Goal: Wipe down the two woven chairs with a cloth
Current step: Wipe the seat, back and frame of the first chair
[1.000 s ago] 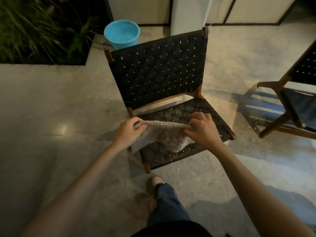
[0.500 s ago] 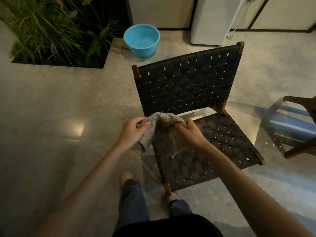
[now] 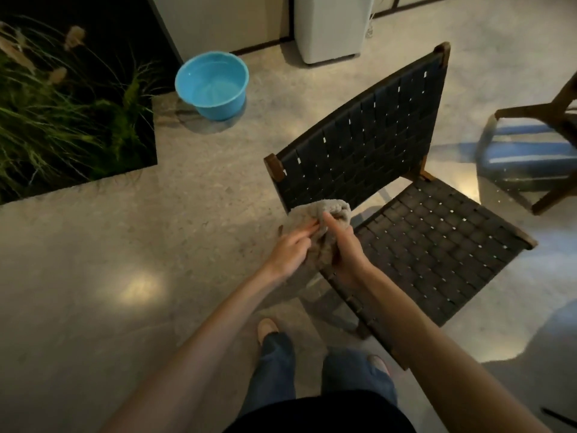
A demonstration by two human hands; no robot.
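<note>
Gripping the bunched grey cloth point(image 3: 315, 214), the right hand point(image 3: 345, 251) has its fingers wrapped round the lower folds and its thumb laid up the front. The left hand point(image 3: 288, 251) holds the same bundle from the other side, its fingertips pressed into a fold; its thumb is hidden. The two hands sit close together with the cloth rising in a rounded lump above them.

The cloth is at the near corner of the woven chair point(image 3: 437, 239), where the seat meets the lower edge of the dark backrest; whether it touches the weave cannot be told. The chair stands turned at an angle on the polished floor point(image 3: 156, 229), its wooden frame showing at the corners.

A second chair point(image 3: 549, 120) is partly in view at the right edge, well apart. Beyond, a blue basin point(image 3: 212, 85) sits on the floor near a bed of tall grass point(image 3: 62, 120), and a white appliance point(image 3: 331, 26) stands against the wall. Below the arms, two shoes point(image 3: 267, 328) and jeans show.
</note>
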